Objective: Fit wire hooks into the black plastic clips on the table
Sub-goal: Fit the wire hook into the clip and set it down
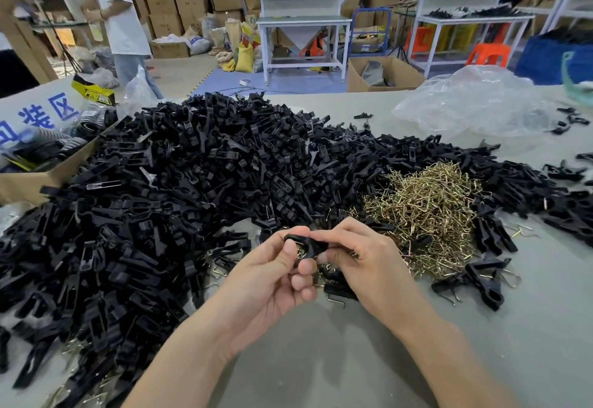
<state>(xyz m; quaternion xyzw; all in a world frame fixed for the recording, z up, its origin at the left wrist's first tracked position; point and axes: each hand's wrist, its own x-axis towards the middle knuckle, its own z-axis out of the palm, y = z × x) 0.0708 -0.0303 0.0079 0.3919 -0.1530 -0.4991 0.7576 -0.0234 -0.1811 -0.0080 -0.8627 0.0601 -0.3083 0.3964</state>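
Observation:
Both hands meet over the near middle of the table around one black plastic clip (pixel 307 245). My left hand (pixel 272 274) pinches its left end with thumb and fingers. My right hand (pixel 359 253) grips its right end, and a bit of wire shows under the clip between the fingers. A huge heap of black clips (pixel 179 183) covers the left and centre of the table. A pile of brass-coloured wire hooks (pixel 426 212) lies just right of my hands. How far the wire sits in the held clip is hidden by my fingers.
A few clips with hooks (pixel 481 276) lie at the right. A cardboard box (pixel 35 180) stands at the far left, a crumpled clear plastic bag (pixel 475 103) at the far right. The grey table (pixel 321 359) is bare near me. A person stands beyond the table, back left.

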